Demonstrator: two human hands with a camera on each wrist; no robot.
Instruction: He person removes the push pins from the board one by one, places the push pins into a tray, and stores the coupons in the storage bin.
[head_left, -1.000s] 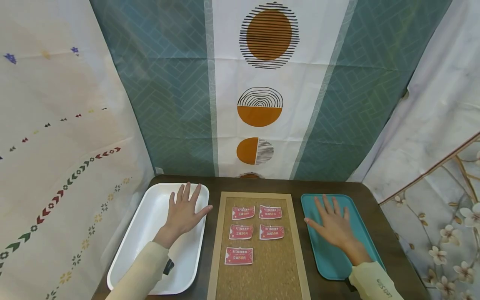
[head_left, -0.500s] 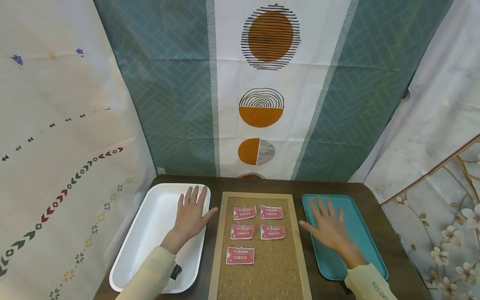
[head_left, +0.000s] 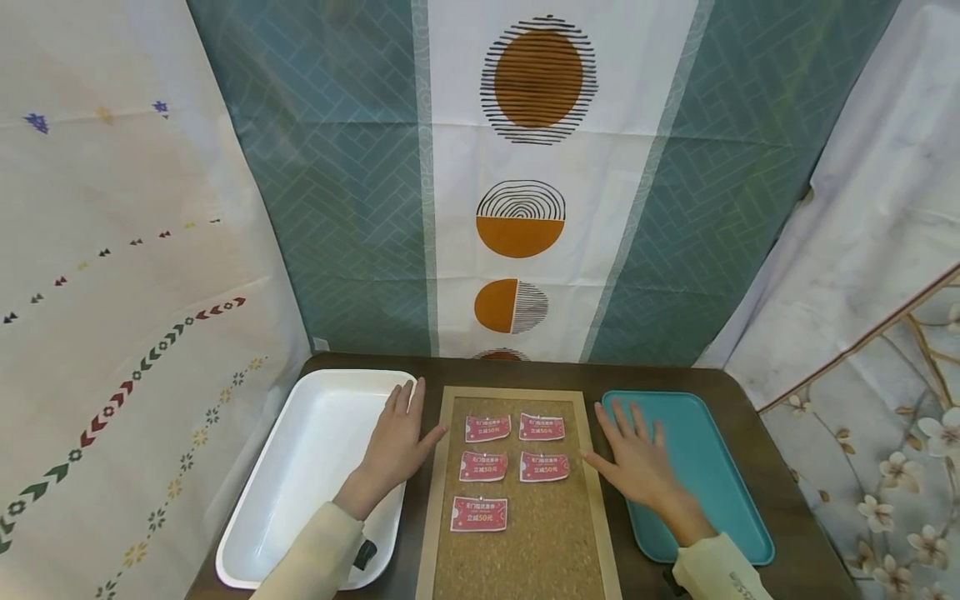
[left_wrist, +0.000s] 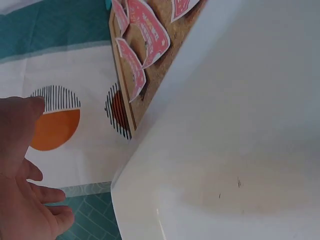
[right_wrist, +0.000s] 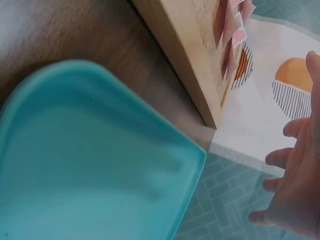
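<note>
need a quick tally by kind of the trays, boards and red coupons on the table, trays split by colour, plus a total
White tray: 1
Teal tray: 1
Framed cork board: 1
Red coupons, all on the board: 5
Total: 8

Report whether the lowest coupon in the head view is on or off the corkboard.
On: the lowest coupon sits against the corkboard, inside its wooden frame.

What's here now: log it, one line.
left hand: holds nothing, near white tray | right hand: holds nothing, near teal tray | coupons: five, on board
</note>
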